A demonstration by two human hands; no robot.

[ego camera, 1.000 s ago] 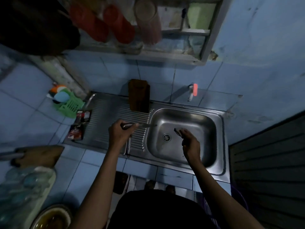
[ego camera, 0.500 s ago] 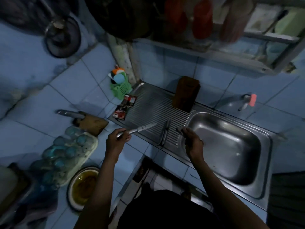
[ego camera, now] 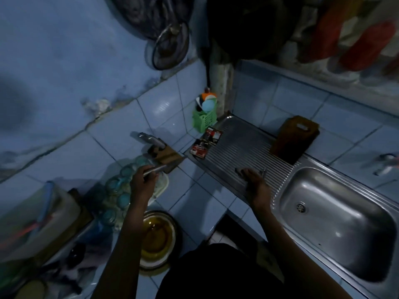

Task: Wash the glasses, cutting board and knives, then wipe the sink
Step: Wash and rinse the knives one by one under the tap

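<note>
My left hand (ego camera: 143, 182) grips a knife (ego camera: 155, 170) by its handle, over the tray of upturned glasses (ego camera: 121, 190) on the tiled counter. The blade points right at a small wooden board (ego camera: 167, 158) where a cleaver (ego camera: 150, 139) lies. On the ribbed drainboard (ego camera: 235, 147), my right hand (ego camera: 253, 182) holds a dark scrub pad (ego camera: 239, 170). Just beyond its fingers lies another knife (ego camera: 263, 172). A brown cutting board (ego camera: 294, 139) leans upright against the wall tiles. The steel sink basin (ego camera: 336, 219) is at the right.
A green basket (ego camera: 205, 119) with sponges stands in the corner, with sachets (ego camera: 205, 143) beside it on the drainboard edge. A bowl of yellowish liquid (ego camera: 157, 236) sits under my left forearm. The tap (ego camera: 386, 162) is at far right. A lidded container (ego camera: 36, 214) is at left.
My view has swung left. My left hand carried the knife from the drainboard over to the tray of glasses. My right hand moved from over the basin onto the drainboard with the pad.
</note>
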